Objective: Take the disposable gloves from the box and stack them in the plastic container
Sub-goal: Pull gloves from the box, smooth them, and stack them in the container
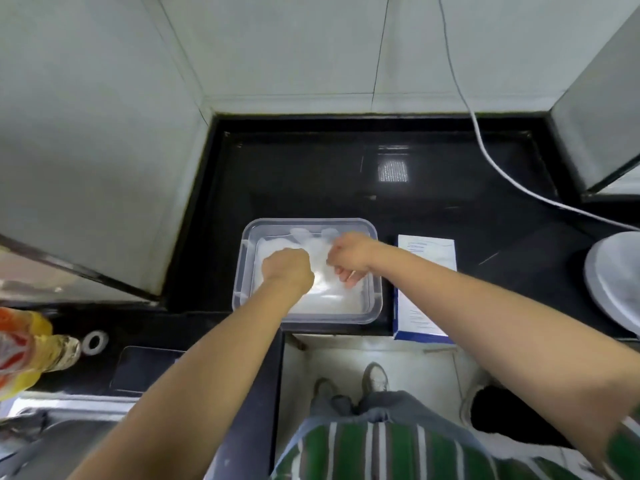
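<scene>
The gloves (329,303) lie in the plastic container (243,271) beside the box (426,258). The left hand (287,268) has its grip curled upon them, and I cannot tell if it holds any. The right hand (349,256) pinches the gloves, probably to spread the top one flat.

Gloves (322,299) in container (311,221); box (426,252) just right.
</scene>
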Demonstrator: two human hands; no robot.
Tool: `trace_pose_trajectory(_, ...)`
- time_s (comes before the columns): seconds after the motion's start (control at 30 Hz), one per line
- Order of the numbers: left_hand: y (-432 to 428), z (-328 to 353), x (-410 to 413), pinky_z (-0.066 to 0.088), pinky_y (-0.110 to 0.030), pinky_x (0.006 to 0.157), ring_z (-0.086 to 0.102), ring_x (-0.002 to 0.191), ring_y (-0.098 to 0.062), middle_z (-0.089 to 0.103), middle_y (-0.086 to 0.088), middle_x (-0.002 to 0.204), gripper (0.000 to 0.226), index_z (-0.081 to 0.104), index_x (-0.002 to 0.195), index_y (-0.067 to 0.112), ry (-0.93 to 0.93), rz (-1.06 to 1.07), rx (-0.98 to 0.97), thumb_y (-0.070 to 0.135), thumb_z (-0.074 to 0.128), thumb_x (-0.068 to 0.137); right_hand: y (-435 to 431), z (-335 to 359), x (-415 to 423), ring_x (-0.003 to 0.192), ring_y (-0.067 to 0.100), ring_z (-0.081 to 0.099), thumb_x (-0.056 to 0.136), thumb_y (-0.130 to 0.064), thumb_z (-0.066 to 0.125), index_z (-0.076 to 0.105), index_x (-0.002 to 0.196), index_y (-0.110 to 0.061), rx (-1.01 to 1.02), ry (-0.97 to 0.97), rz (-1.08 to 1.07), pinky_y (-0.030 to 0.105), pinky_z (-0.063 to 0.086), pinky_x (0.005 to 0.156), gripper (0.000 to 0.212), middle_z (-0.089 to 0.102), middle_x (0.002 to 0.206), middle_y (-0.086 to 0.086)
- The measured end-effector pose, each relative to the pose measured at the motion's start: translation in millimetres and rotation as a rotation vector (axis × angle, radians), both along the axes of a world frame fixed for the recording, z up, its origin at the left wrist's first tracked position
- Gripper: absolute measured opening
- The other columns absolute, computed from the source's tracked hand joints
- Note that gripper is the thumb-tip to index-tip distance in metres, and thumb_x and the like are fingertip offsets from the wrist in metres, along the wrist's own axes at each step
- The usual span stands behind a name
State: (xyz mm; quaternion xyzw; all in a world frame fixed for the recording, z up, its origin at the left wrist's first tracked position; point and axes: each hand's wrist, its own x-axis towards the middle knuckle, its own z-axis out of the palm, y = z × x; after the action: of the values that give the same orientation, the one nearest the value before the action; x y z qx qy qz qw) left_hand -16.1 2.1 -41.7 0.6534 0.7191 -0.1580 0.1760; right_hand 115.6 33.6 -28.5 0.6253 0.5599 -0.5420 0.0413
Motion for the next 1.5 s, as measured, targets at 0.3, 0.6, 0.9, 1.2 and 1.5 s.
trace_pose_trajectory(0.3,9,39,105,0.046,-0.033,0.067,0.063,0.086,-0.028,0.068,-0.004,0.087,0.018,0.065,0.091,0.013,-0.608,-0.089,0.188,0.014,0.047,0.093,-7,-6,120,0.072,0.022,0.060,0.088,-0.019,0.058,0.069,0.083,-0.008,0.422,-0.190,-0.250,0.034,0.052,0.065,0.016,0.066,0.077,0.006)
trace_pose_trajectory(0.6,-15,-22,171,0.047,-0.036,0.082,0.056,0.116,-0.035,0.053,-0.019,0.131,0.060,0.024,0.144,0.004,-0.428,-0.086,-0.227,0.006,0.055,0.094,-54,-56,147,0.093,0.026,0.066,0.089,-0.026,0.055,0.066,0.107,-0.022,0.385,-0.549,0.075,0.034,0.054,0.077,0.022,0.065,0.104,0.001)
trace_pose_trajectory(0.9,-13,-46,168,0.044,-0.031,0.069,0.059,0.098,-0.028,0.057,-0.013,0.116,0.064,0.026,0.136,0.005,-0.429,-0.050,-0.253,0.006,0.066,0.087,-51,-64,152,0.073,0.021,0.063,0.081,-0.006,0.061,0.068,0.069,-0.017,0.385,-0.360,-0.191,0.023,0.046,0.059,0.018,0.064,0.079,-0.003)
trace_pose_trajectory(1.2,-10,-44,173,0.044,-0.022,0.057,0.053,0.086,-0.019,0.053,-0.009,0.110,0.067,0.024,0.140,0.008,-0.421,-0.070,-0.284,0.008,0.066,0.089,-36,-41,178,0.084,0.013,0.054,0.094,-0.011,0.052,0.055,0.086,-0.014,0.518,0.265,-0.632,0.031,0.048,0.079,0.009,0.057,0.087,-0.002)
trace_pose_trajectory(1.5,21,-10,169,0.054,-0.040,0.087,0.058,0.082,-0.027,0.060,-0.013,0.092,0.029,0.055,0.098,0.008,-1.104,0.616,-0.151,0.029,0.035,0.100,-32,-16,180,0.082,0.016,0.045,0.092,-0.025,0.045,0.046,0.086,-0.023,0.481,0.466,-0.942,0.033,0.043,0.075,0.006,0.047,0.091,0.000)
